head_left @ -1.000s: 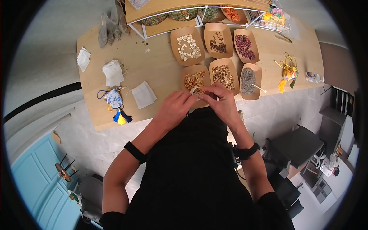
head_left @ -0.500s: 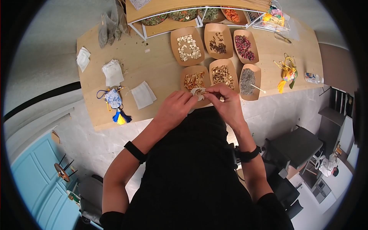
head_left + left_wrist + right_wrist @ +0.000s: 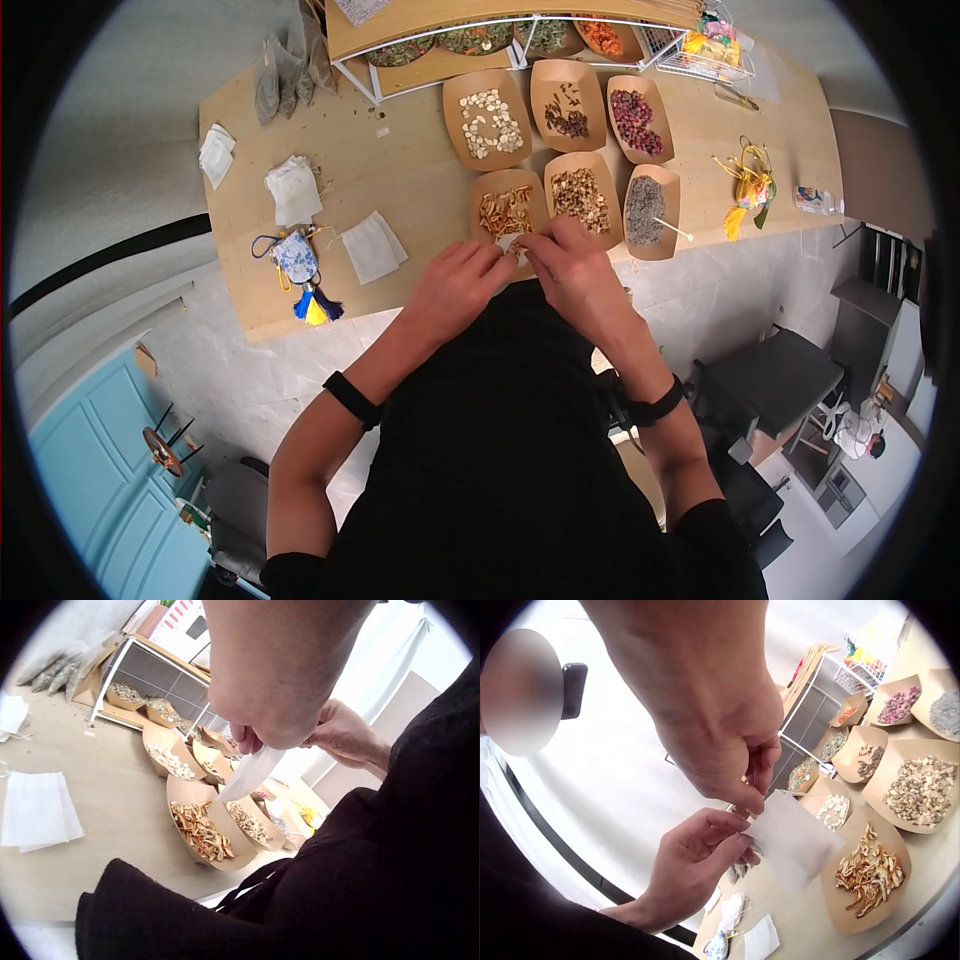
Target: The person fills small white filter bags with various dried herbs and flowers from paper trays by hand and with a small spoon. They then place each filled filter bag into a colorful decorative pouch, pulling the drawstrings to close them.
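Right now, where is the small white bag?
Head view: the white bag is pinched between both hands at the table's near edge, just above the tray of orange peel.

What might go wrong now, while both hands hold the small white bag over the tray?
The left hand and right hand pinch only the edges of the thin white bag, so it may slip or tear. It hangs over the tray of orange peel near the table edge, so anything inside it might spill onto the floor.

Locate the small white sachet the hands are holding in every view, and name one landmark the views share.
Head: white sachet at centre, pinched between both hands at the table edge.
Left wrist: upper centre, hanging below the left hand.
Right wrist: centre, under the right hand.
Shared landmark: tray of orange peel strips.
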`<state>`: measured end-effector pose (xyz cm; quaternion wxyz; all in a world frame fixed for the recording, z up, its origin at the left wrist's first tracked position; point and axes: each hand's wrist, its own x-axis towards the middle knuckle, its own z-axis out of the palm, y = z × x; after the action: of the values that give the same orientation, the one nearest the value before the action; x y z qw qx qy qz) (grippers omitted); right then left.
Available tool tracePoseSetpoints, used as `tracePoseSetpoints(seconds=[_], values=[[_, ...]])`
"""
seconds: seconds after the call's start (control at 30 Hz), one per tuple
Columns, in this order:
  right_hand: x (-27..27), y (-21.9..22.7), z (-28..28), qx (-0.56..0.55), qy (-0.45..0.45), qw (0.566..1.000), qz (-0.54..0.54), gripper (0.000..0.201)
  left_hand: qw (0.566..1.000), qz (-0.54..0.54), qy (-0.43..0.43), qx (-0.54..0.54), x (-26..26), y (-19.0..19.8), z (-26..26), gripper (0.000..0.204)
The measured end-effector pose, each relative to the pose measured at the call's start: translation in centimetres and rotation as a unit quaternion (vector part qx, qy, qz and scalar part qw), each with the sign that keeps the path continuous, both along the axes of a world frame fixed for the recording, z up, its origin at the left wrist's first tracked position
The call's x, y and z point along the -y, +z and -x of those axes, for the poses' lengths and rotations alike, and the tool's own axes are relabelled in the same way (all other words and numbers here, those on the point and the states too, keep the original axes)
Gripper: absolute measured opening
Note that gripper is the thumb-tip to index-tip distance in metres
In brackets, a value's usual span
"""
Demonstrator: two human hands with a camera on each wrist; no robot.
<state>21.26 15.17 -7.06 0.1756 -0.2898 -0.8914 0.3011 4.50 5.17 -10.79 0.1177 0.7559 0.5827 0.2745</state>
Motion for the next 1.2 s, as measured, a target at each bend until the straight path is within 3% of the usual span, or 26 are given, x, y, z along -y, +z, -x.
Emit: tracePoseSetpoints(seconds=[0.1, 0.2, 0.27, 0.3, 0.37, 0.4, 0.47, 0.57, 0.67, 0.8, 0.87, 1.0, 1.07, 1.2], values=[[0.0, 0.6, 0.4, 0.008, 0.008, 1.0, -0.006, 0.017, 1.0, 0.02, -0.003, 0.018, 0.2, -0.1, -0.1, 0.03], [-0.1, 0.5, 0.2, -0.055, -0.008, 0.995, 0.077, 0.018, 1.0, 0.02, 0.002, 0.021, 0.5, -0.1, 0.1, 0.03], [-0.9, -0.7, -0.3, -0.026, -0.113, 0.977, 0.176, 0.017, 1.0, 0.005, 0.011, 0.005, 0.9, 0.2, 0.4, 0.025], [-1.3, -2.3, -0.6, -0.027, -0.113, 0.977, 0.177, 0.017, 1.0, 0.006, 0.011, 0.005, 1.2, 0.3, 0.6, 0.025], [-1.8, -7.3, -1.1, 0.111, -0.075, 0.988, 0.073, 0.017, 0.999, 0.008, 0.029, 0.018, 2.0, 0.4, 0.8, 0.027], [-1.5, -9.5, -1.1, 0.109, -0.075, 0.988, 0.075, 0.017, 0.999, 0.01, 0.028, 0.016, 2.3, 0.3, 1.1, 0.027], [-0.9, -13.1, -0.6, 0.192, -0.005, 0.978, -0.081, 0.017, 0.998, 0.039, 0.049, 0.016, 2.8, 0.1, 1.4, 0.029], [-0.6, -15.3, 0.8, 0.26, -0.037, 0.961, -0.084, 0.017, 0.998, 0.041, 0.048, 0.016, 3.1, 1.1, 1.3, 0.029], [-0.3, -16.8, 1.8, 0.257, -0.043, 0.963, -0.069, 0.017, 0.997, 0.037, 0.065, 0.007, 3.1, 0.9, 1.7, 0.029], [-0.3, -16.1, 1.7, 0.234, -0.053, 0.971, -0.014, 0.014, 0.997, 0.033, 0.071, 0.004, 3.2, 0.3, 1.9, 0.03], [-1.2, -13.8, 1.3, 0.167, -0.112, 0.968, 0.149, 0.013, 0.997, 0.03, 0.068, 0.009, 3.0, 0.3, 1.9, 0.031], [-2.1, -10.6, -0.1, 0.065, -0.143, 0.957, 0.245, 0.014, 0.998, 0.031, 0.06, 0.014, 2.6, -0.4, 1.9, 0.032], [-2.4, -9.5, -0.8, 0.008, -0.179, 0.927, 0.33, 0.019, 0.998, 0.027, 0.051, 0.016, 2.1, -0.4, 1.7, 0.032], [-2.4, -7.0, -1.4, -0.055, -0.179, 0.915, 0.356, 0.019, 0.999, 0.016, 0.039, 0.012, 1.2, 0.0, 1.7, 0.031]])
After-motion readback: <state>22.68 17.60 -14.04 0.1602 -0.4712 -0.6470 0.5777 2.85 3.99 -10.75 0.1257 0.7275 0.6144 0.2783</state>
